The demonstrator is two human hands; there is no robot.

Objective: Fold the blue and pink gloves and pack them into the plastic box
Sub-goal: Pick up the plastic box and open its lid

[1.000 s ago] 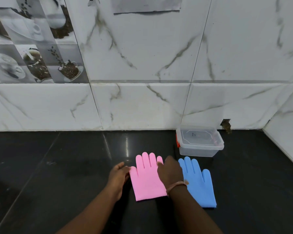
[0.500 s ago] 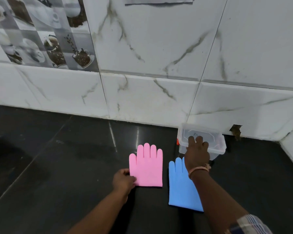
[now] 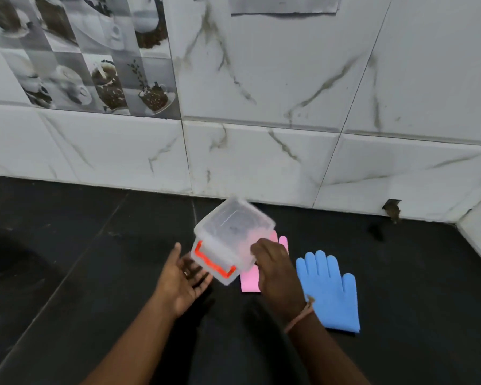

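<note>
My right hand (image 3: 275,270) grips the clear plastic box (image 3: 231,234) by its near right side and holds it tilted in the air, lid on, with an orange latch facing me. My left hand (image 3: 184,276) is open, palm up, just below and left of the box, at its lower corner. The pink glove (image 3: 249,282) lies flat on the black counter, mostly hidden behind the box and my right hand. Right of it, the blue glove (image 3: 331,290) lies flat and unfolded, fingers pointing to the wall.
The black counter (image 3: 95,273) runs back to a white marble-tiled wall (image 3: 261,151). A side wall closes the counter at the far right (image 3: 478,240). A small hole in the tiles (image 3: 392,209) sits low on the back wall.
My right hand has lifted the box from its spot by the wall and carried it left, over the pink glove. My left hand left the pink glove and opened under the box.
</note>
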